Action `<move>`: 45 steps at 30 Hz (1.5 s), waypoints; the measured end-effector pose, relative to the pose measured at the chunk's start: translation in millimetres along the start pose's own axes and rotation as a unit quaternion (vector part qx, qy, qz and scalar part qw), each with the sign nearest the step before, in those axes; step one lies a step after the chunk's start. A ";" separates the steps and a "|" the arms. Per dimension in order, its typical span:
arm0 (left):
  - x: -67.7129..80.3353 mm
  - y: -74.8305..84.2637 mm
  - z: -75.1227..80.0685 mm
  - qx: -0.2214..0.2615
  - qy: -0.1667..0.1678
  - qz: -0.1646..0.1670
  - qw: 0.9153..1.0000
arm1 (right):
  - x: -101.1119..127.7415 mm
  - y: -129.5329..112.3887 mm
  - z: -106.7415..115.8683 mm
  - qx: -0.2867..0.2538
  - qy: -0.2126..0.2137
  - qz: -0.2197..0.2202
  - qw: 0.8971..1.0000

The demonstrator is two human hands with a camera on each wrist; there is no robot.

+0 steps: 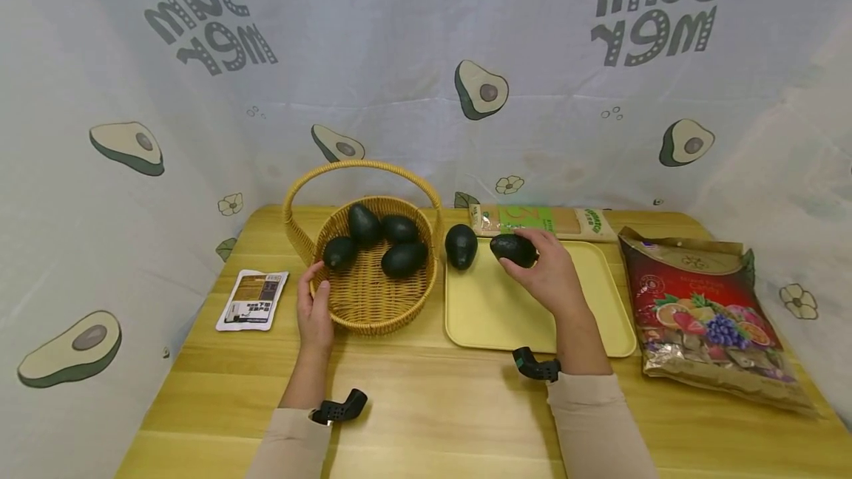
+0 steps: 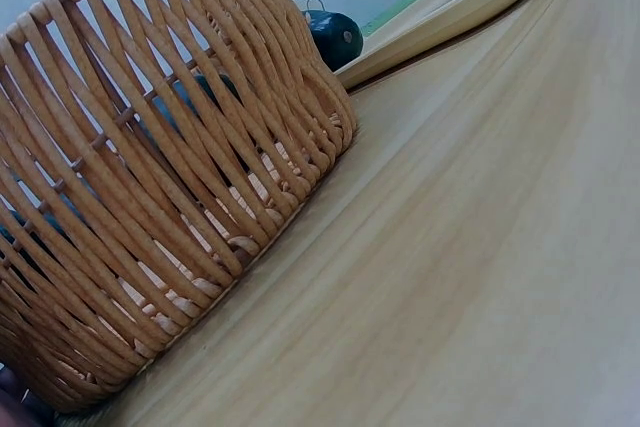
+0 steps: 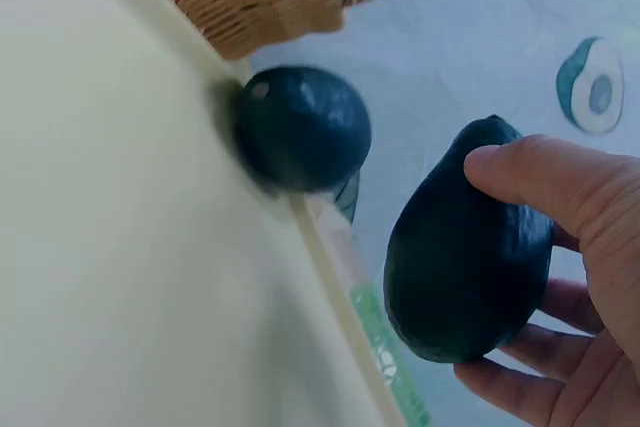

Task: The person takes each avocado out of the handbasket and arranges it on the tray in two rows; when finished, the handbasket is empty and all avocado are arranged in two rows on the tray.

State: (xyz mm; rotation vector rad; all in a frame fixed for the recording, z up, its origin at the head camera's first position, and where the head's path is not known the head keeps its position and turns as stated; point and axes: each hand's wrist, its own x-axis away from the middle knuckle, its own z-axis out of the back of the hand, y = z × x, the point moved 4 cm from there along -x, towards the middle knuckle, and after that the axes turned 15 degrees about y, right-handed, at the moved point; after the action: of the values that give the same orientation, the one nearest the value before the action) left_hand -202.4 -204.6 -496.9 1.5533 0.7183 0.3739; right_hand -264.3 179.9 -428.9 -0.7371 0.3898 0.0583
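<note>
- Small printed packet point(image 1: 253, 300): lies flat on the wooden surface point(image 1: 426, 405) at centre left of the head view, just left of the basket and apart from it.
- Left hand point(image 1: 316, 310): rests against the near left wall of the wicker basket point(image 1: 373, 301). Thumb and fingers lie against the weave. Whether they actually clasp the rim cannot be told from the head view, and the left wrist view shows only the basket wall point(image 2: 150, 197) and the surface.
- Basket contents: 4 dark avocados point(image 1: 382, 242) lie inside, grouped toward the far side under the arched handle point(image 1: 362, 168).
- Loose avocado point(image 1: 461, 245): stands at the far left corner of the yellow tray point(image 1: 486, 316), just right of the basket. In the right wrist view it point(image 3: 302, 129) sits against the tray rim, in the upper centre of the frame.
- Held avocado point(image 1: 513, 249): at the far edge of the tray, centre of the head view, right of the loose avocado and apart from it. The right wrist view shows it point(image 3: 465, 257) raised off the tray.
- Right hand point(image 1: 549, 276): fingers curled round the held avocado, thumb point(image 3: 545, 182) across its upper side, the other fingers underneath.
- Long flat packet with a green label point(image 1: 542, 220): lies behind the tray, along its far edge.
- Red fruit-printed bag point(image 1: 705, 313): lies on the surface at centre right, just right of the tray.
</note>
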 end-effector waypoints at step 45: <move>2.5 -3.4 1.0 0.002 0.006 -0.004 1.000 | 1.8 38.2 -2.5 0.004 -0.045 -0.122 0.992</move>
State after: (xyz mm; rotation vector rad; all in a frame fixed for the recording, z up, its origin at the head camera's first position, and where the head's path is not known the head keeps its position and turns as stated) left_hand -200.7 -203.9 -500.8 1.5531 0.7351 0.3753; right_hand -270.6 206.4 -455.7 -0.7662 0.2119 -0.1392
